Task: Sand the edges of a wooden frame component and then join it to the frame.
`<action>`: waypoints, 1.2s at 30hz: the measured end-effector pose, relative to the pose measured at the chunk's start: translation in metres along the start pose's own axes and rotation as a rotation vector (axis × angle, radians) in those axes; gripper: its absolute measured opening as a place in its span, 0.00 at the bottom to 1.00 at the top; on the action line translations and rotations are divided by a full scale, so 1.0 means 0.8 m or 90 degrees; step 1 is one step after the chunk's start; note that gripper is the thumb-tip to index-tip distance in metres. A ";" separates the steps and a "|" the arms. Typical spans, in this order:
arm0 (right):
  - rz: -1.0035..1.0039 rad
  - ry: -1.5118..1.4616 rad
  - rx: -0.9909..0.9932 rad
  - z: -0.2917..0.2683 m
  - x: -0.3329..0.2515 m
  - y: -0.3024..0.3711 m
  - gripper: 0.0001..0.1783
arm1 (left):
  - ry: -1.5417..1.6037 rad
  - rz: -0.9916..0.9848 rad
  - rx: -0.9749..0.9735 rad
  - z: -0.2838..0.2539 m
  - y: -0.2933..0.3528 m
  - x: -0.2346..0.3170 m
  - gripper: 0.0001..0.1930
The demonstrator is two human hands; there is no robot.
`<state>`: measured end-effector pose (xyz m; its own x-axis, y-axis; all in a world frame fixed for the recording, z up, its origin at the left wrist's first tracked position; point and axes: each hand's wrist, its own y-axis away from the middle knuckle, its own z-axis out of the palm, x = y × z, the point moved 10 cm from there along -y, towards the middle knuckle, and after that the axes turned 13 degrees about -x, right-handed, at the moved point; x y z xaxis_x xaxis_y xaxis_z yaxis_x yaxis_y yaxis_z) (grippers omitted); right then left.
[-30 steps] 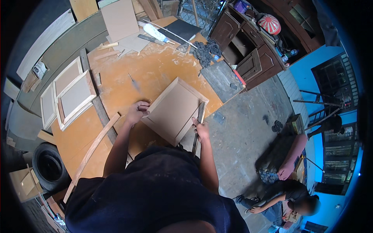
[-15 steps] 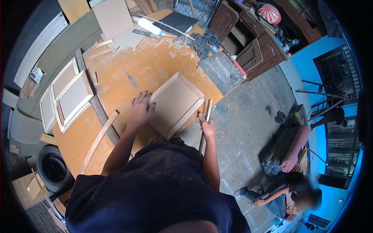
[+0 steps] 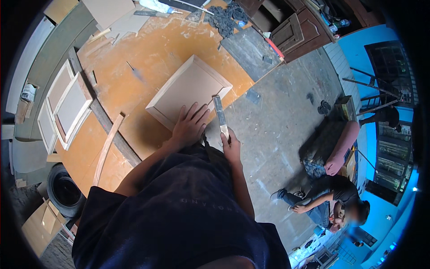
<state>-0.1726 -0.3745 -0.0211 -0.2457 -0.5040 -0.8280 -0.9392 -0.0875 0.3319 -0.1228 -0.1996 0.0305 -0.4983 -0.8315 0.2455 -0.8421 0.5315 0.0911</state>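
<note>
Left hand (image 3: pixel 191 123) has shifted from the left edge of the rectangular pale-wood frame with tan panel (image 3: pixel 181 89) to its near side; the flat narrow stick, dark grey with a pale end (image 3: pixel 220 112), now points dark end up. Frame lies on the orange-brown wooden worktop (image 3: pixel 116 83), beneath the left hand: palm down, fingers spread, gripping nothing. Right hand (image 3: pixel 231 145) is curled round the stick's pale end; whether the dark tip touches the frame, I cannot tell. Frame's near corner is hidden. Bare worktop beyond the frame; worktop edge just right, then grey concrete floor (image 3: pixel 277 130).
</note>
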 end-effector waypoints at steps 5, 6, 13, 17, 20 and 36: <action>-0.090 0.121 0.010 -0.007 -0.032 0.022 0.25 | -0.003 -0.010 -0.005 -0.002 0.001 0.000 0.28; -0.104 0.136 -0.025 0.000 -0.037 0.022 0.27 | 0.003 -0.013 -0.001 -0.004 0.003 -0.002 0.27; -0.142 0.205 0.034 -0.004 -0.064 -0.078 0.28 | 0.039 -0.014 -0.019 0.003 0.004 0.002 0.27; -0.178 0.172 0.057 -0.009 -0.076 -0.091 0.27 | 0.029 -0.008 -0.015 -0.002 0.034 -0.001 0.26; -0.180 0.158 0.027 0.002 -0.065 -0.061 0.27 | 0.009 -0.046 -0.016 -0.001 0.057 -0.010 0.26; -0.252 0.105 0.133 0.018 -0.081 -0.047 0.26 | 0.062 -0.061 0.046 -0.002 0.067 -0.015 0.29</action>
<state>-0.1250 -0.3266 0.0135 0.1669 -0.5976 -0.7843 -0.9851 -0.1349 -0.1068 -0.1618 -0.1611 0.0338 -0.3953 -0.8568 0.3310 -0.8993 0.4344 0.0504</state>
